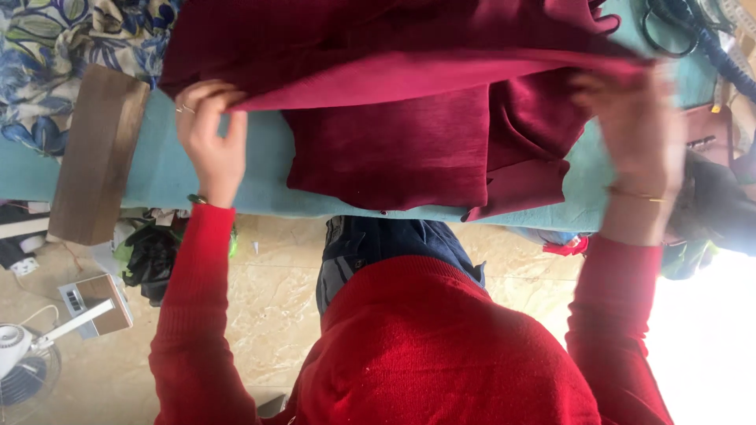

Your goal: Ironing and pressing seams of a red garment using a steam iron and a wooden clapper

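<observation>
A dark red velvet-like cloth (394, 142) lies on a teal-covered table (157, 173). My left hand (209, 134) pinches the cloth's folded edge at the left, a ring on one finger. At the right, my right hand (634, 134), blurred and wearing a thin bangle, grips the same edge. Between the two hands the upper layer is lifted and stretched above the lower layers. Both my arms are in red knit sleeves.
A brown wooden block (98, 153) lies on the table's left end beside a floral fabric (63, 47). Black scissors (669, 27) rest at the top right. Below the table are a tiled floor, a small fan (24, 362) and a box (98, 303).
</observation>
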